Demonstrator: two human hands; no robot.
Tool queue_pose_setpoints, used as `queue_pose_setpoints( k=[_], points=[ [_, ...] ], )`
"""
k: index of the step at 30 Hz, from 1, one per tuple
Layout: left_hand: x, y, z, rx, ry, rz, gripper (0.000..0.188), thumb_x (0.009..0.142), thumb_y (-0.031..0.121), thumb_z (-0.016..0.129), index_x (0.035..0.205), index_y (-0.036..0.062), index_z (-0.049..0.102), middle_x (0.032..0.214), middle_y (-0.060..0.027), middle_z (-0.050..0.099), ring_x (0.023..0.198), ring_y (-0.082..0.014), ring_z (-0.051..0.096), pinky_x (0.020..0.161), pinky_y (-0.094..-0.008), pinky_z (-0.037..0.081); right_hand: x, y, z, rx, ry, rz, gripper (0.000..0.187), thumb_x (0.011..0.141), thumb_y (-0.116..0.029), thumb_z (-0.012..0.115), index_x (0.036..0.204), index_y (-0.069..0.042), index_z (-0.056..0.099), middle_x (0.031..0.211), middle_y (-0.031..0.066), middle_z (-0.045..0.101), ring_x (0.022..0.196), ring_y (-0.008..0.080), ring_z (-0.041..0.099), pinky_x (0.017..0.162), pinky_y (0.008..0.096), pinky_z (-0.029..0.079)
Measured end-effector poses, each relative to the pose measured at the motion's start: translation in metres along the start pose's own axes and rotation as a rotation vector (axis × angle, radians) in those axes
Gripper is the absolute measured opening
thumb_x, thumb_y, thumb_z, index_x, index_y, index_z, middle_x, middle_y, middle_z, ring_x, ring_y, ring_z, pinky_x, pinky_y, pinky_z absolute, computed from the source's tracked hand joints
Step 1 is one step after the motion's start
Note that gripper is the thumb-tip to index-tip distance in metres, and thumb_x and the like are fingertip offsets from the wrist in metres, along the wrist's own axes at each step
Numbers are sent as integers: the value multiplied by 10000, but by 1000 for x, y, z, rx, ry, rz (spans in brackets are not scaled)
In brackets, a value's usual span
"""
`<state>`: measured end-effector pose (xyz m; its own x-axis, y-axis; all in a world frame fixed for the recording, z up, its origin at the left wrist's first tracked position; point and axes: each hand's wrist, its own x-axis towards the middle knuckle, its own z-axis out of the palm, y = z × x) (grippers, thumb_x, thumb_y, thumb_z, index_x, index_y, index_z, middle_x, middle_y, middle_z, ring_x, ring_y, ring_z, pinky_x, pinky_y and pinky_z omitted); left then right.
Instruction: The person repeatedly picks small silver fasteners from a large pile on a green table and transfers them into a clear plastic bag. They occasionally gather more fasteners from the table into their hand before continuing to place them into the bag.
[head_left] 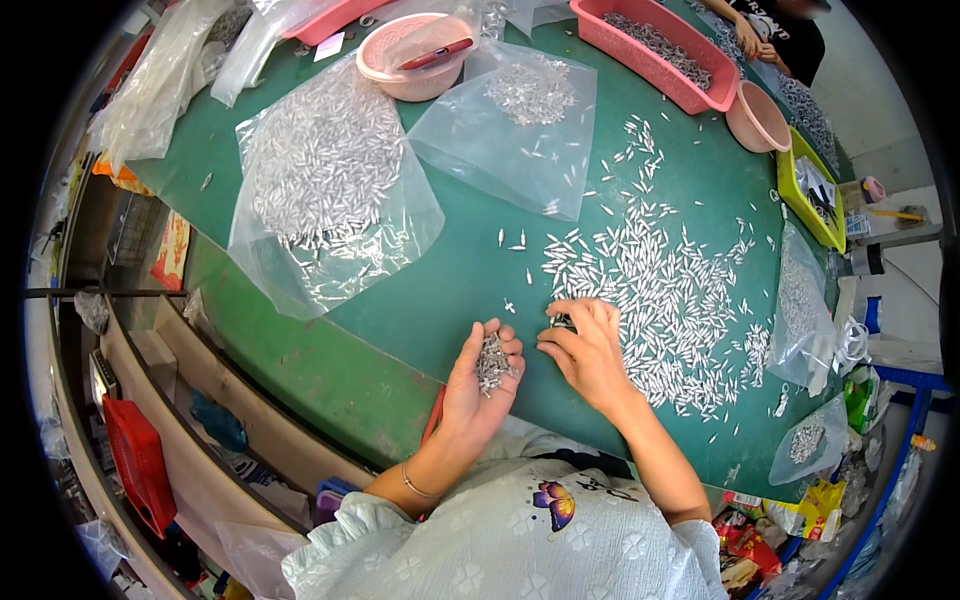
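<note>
My left hand (477,385) is cupped, palm up, round a heap of small grey metal pieces (493,363). To its right, my right hand (590,345) reaches over the near left edge of a wide spread of small silver spindle-shaped metal parts (660,290). Its thumb and fingers are drawn together in a pinch; whatever lies between them is too small to make out. A few single parts (509,306) lie on the green tabletop (440,290) just beyond the hands.
A clear plastic bag (270,265) full of silver parts lies at left, another bag (450,130) at the far middle. Pink baskets (415,85) and a long pink tray (650,60) stand at the back. A yellow-green tray (815,190) sits at right. A person (790,40) works at far right.
</note>
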<state>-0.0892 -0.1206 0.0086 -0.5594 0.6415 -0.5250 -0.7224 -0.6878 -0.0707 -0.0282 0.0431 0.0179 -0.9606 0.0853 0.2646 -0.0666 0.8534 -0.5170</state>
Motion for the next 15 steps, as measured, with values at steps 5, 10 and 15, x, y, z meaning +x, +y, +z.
queue_pose_setpoints(
  k=[5,10,15],
  points=[
    [2,-1,-4,-46,-49,-20,236,984,234,556,1088,24,533,941,-89,534,822,-172,534,696,-283,492,-1,-1,-4,-37,-10,44,164,743,-78,735,880,-87,647,1071,35,574,1000,255,506,878,396,333],
    [2,-3,-6,-44,-50,-29,237,978,227,566,1086,18,532,938,-93,538,822,-173,535,700,-287,492,-9,2,-3,-69,-30,40,148,763,-50,699,896,-65,635,1090,60,562,1030,261,494,892,412,335],
    [3,-4,-8,-21,-45,-21,237,974,223,574,1077,12,540,933,-97,547,828,-180,545,712,-293,499,-11,9,-2,32,-14,134,166,756,-41,702,906,-66,633,1103,67,556,1026,277,490,885,416,340]
  ],
)
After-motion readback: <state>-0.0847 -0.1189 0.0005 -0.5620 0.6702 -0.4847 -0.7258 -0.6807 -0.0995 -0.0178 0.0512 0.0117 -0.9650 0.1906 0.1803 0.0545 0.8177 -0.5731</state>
